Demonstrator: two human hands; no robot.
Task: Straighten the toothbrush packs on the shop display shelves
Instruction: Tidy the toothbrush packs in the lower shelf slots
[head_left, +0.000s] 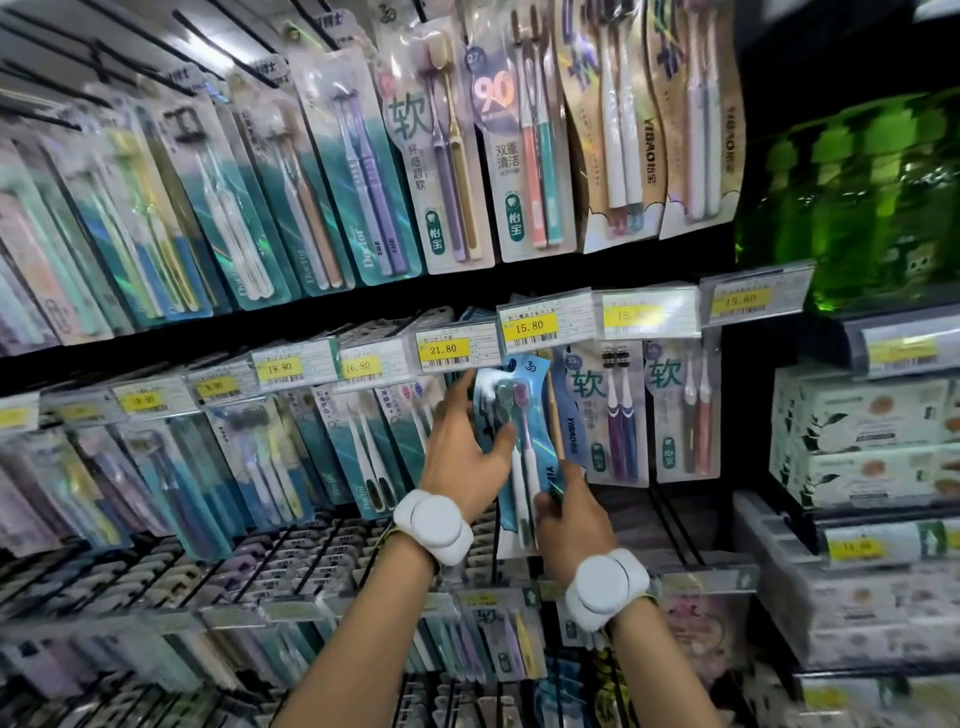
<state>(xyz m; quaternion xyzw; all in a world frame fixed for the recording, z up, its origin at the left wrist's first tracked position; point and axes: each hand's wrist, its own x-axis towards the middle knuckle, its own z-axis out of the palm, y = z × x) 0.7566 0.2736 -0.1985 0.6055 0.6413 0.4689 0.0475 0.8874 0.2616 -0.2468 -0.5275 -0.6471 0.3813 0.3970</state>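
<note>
Blue toothbrush pack (524, 415) clamped between left grip (462, 447) above, right grip (569, 512) below.

Rows of toothbrush packs (358, 171) hang from a shop's peg display (613, 270), yellow price tags (529, 326) lining the middle rail; boxes (862, 415) stacked far right.

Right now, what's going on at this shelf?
A person is handling a blue toothbrush pack on the middle row of a shop display. The left hand grips its upper part and the right hand holds its lower edge. The pack sits tilted just below the 21.80 price tag, while neighbouring packs hang straighter.
</note>
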